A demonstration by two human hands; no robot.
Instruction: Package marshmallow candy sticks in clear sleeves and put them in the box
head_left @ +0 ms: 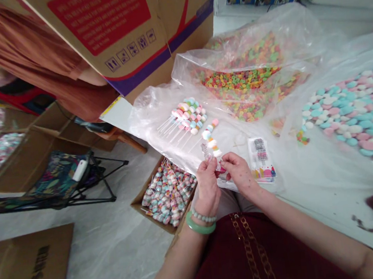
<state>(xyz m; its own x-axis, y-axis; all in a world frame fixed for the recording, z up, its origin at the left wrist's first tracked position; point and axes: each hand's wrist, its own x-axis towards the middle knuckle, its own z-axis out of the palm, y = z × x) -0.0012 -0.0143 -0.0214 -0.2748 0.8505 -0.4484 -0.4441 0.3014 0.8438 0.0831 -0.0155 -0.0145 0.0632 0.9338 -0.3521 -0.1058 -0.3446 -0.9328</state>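
Dark red top (pixel 219 264) with gold chains nearest me, two hands beyond it at a white worktop (pixel 335 201).
I see the left hand (pixel 208 179) and right hand (pixel 238 170) pinched together on a small clear-and-pink plastic wrapper (pixel 221 170), just beside pastel marshmallow skewers (pixel 192 114) lying on clear plastic sheeting (pixel 142 113). Behind stands a tall brown cardboard carton (pixel 153 74); its red panel (pixel 100 17) carries pale lettering too blurred for me to read, above dark handling symbols (pixel 132 50). Flat printed pouches (pixel 261 160) bear black print, also illegible. Grey marbled floor (pixel 108 254) holds an open cardboard box (pixel 138 203) of wrapped candy (pixel 170 194) and brown cardboard (pixel 15 259) with black characters I cannot make out.
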